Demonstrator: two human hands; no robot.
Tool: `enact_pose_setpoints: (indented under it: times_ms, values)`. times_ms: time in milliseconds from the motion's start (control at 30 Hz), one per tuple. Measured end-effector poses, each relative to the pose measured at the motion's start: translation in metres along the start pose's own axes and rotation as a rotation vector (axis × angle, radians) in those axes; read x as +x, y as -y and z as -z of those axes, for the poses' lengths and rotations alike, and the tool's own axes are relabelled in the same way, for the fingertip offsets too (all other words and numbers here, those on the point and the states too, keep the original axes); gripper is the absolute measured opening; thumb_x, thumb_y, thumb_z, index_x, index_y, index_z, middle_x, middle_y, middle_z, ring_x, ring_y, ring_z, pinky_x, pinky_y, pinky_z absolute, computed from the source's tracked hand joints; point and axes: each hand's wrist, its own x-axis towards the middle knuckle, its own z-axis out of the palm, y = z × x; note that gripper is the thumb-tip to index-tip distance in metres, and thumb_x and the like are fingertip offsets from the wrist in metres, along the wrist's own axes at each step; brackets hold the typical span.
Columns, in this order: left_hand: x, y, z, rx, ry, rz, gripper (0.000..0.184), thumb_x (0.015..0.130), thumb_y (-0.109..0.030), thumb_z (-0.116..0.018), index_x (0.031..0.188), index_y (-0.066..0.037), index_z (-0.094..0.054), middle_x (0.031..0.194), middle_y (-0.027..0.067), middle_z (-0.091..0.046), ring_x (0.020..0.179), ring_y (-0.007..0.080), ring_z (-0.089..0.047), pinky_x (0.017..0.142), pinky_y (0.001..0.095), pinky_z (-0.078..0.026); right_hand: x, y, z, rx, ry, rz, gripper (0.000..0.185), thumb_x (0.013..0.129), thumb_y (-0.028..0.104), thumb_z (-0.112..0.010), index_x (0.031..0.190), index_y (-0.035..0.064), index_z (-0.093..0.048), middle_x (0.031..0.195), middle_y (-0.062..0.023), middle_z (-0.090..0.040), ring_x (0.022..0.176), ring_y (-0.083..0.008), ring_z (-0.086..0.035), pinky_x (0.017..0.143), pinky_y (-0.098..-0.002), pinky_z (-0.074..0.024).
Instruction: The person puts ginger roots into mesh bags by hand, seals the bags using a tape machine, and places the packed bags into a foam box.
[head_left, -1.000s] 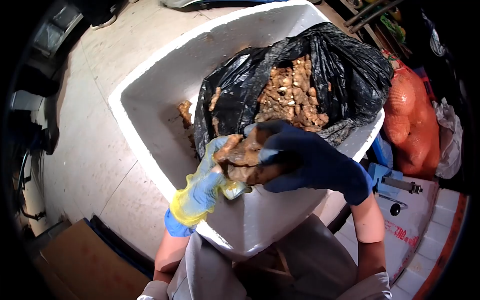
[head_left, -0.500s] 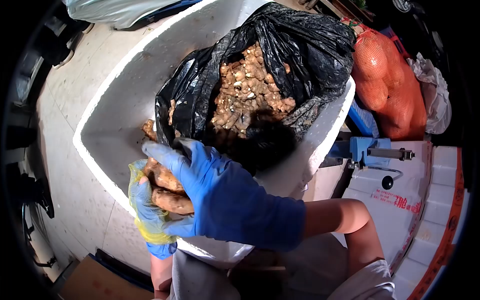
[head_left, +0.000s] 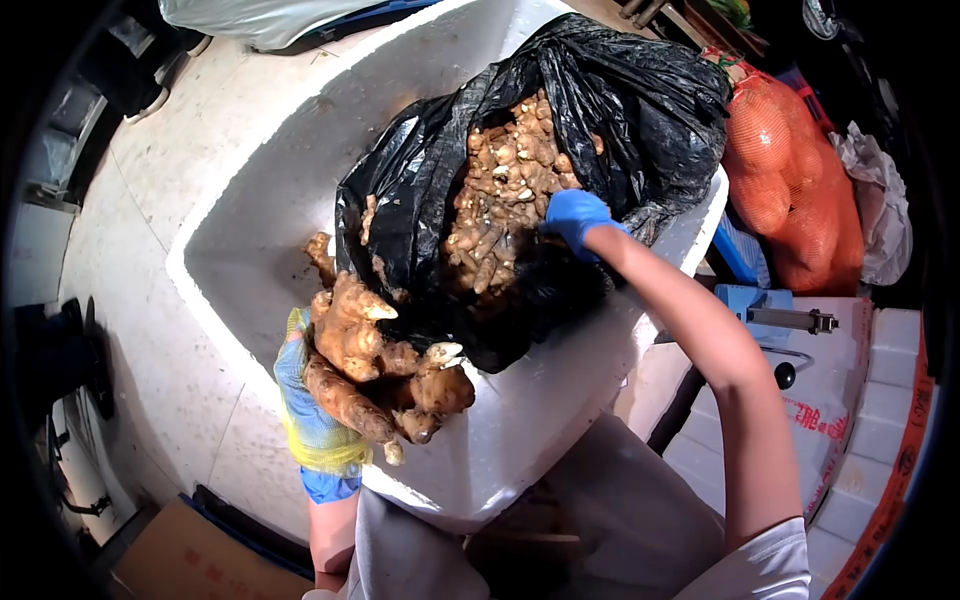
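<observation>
My left hand (head_left: 313,400), in a blue glove with yellow netting over it, is closed around a large clump of ginger (head_left: 365,360). The clump sits above the near left rim of a white foam box (head_left: 250,160). Inside the box, an opened black plastic bag (head_left: 640,120) is full of ginger roots (head_left: 500,210). My right hand (head_left: 583,222), gloved in blue, reaches over the bag's opening at the right side of the roots. Its fingers point down and are mostly hidden, so whether they grip a root does not show.
A loose piece of ginger (head_left: 320,255) lies in the box beside the bag. Orange net sacks (head_left: 790,180) stand at the right, near a blue metal device (head_left: 755,305) and white foam boxes (head_left: 840,440). A cardboard box (head_left: 205,560) is at lower left.
My right hand has left the ginger clump at my left hand and moved up and right to the roots in the bag. The clump in my left hand is now uncovered.
</observation>
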Motion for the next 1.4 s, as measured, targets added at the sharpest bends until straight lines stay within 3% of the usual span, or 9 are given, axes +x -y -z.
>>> enact_pose_setpoints:
  times_ms: [167, 300, 667, 733, 767, 867, 1133, 1233, 1400]
  values:
    - [-0.002, -0.001, -0.005, 0.119, 0.024, -0.013, 0.039, 0.083, -0.032, -0.043, 0.109, -0.003, -0.046, 0.105, 0.0107, -0.052, 0.095, 0.0202, -0.051, 0.086, 0.0321, -0.039, -0.012, 0.008, 0.027, -0.193, 0.045, 0.168, 0.016, 0.057, 0.000, -0.060, 0.073, 0.0021, -0.064, 0.081, -0.0194, -0.060, 0.078, -0.0333, -0.059, 0.066, -0.0348, -0.0478]
    - [-0.002, 0.000, -0.009, 0.074, -0.033, 0.011, 0.039, 0.083, -0.033, -0.042, 0.108, -0.004, -0.047, 0.104, 0.0101, -0.053, 0.094, 0.0199, -0.051, 0.087, 0.0319, -0.038, -0.025, -0.009, 0.054, 0.257, 0.018, 0.101, 0.034, 0.072, 0.032, -0.063, 0.080, -0.0012, -0.060, 0.072, -0.0154, -0.059, 0.063, -0.0265, -0.054, 0.063, -0.0332, -0.0425]
    - [0.004, -0.001, -0.009, -0.004, -0.038, 0.043, 0.041, 0.086, -0.033, -0.038, 0.110, -0.001, -0.047, 0.103, 0.0119, -0.055, 0.093, 0.0214, -0.054, 0.085, 0.0343, -0.042, -0.096, 0.031, 0.107, 1.176, -0.020, 0.433, 0.023, 0.079, 0.020, -0.057, 0.086, -0.0019, -0.061, 0.072, -0.0017, -0.055, 0.064, -0.0091, -0.047, 0.062, -0.0206, -0.0379]
    - [0.012, 0.001, 0.004, 0.025, -0.002, 0.049, 0.038, 0.088, -0.029, -0.036, 0.110, 0.000, -0.046, 0.101, 0.0117, -0.056, 0.090, 0.0204, -0.056, 0.083, 0.0330, -0.044, -0.103, 0.040, 0.108, 1.124, -0.133, 0.532, 0.022, 0.081, 0.019, -0.052, 0.081, -0.0024, -0.060, 0.068, -0.0011, -0.054, 0.062, -0.0104, -0.046, 0.059, -0.0234, -0.0386]
    - [0.011, 0.003, 0.002, 0.070, -0.041, -0.014, 0.035, 0.089, -0.025, -0.035, 0.109, 0.002, -0.046, 0.100, 0.0115, -0.056, 0.088, 0.0201, -0.056, 0.080, 0.0312, -0.045, -0.110, 0.047, 0.114, 0.605, -0.682, 1.039, 0.022, 0.082, 0.019, -0.049, 0.083, -0.0006, -0.060, 0.069, -0.0024, -0.055, 0.063, -0.0111, -0.048, 0.057, -0.0239, -0.0394]
    - [0.007, 0.004, 0.003, 0.399, -0.039, -0.215, 0.025, 0.087, -0.020, -0.043, 0.100, 0.000, -0.051, 0.090, 0.0068, -0.056, 0.078, 0.0129, -0.055, 0.072, 0.0252, -0.044, -0.142, 0.067, 0.123, 1.547, 0.228, 0.437, 0.020, 0.071, 0.008, -0.055, 0.090, 0.0022, -0.058, 0.093, -0.0094, -0.056, 0.084, -0.0164, -0.055, 0.074, -0.0251, -0.0434]
    - [-0.002, 0.003, -0.014, 0.515, -0.058, -0.265, 0.027, 0.088, -0.022, -0.039, 0.100, 0.000, -0.050, 0.089, 0.0077, -0.055, 0.075, 0.0113, -0.055, 0.067, 0.0223, -0.046, -0.141, 0.139, 0.084, 1.788, 0.254, 0.423, 0.021, 0.079, 0.015, -0.059, 0.096, 0.0046, -0.054, 0.076, 0.0008, -0.052, 0.068, -0.0040, -0.045, 0.058, -0.0223, -0.0406]
    - [-0.005, 0.000, -0.021, 0.333, -0.065, -0.175, 0.037, 0.090, -0.031, -0.033, 0.106, 0.001, -0.044, 0.092, 0.0126, -0.056, 0.082, 0.0183, -0.058, 0.068, 0.0269, -0.051, -0.140, 0.147, 0.081, 0.985, -0.495, 0.764, 0.020, 0.080, 0.016, -0.055, 0.097, 0.0060, -0.052, 0.073, -0.0003, -0.049, 0.066, -0.0051, -0.042, 0.058, -0.0235, -0.0396]
    - [0.004, 0.007, -0.005, 0.305, 0.103, -0.264, 0.045, 0.086, -0.039, -0.039, 0.108, -0.001, -0.038, 0.102, 0.0136, -0.051, 0.092, 0.0202, -0.054, 0.079, 0.0307, -0.046, -0.142, 0.155, 0.084, 1.266, -0.210, 0.513, 0.026, 0.077, 0.017, -0.057, 0.099, 0.0061, -0.049, 0.078, -0.0077, -0.054, 0.070, -0.0124, -0.053, 0.064, -0.0277, -0.0439]
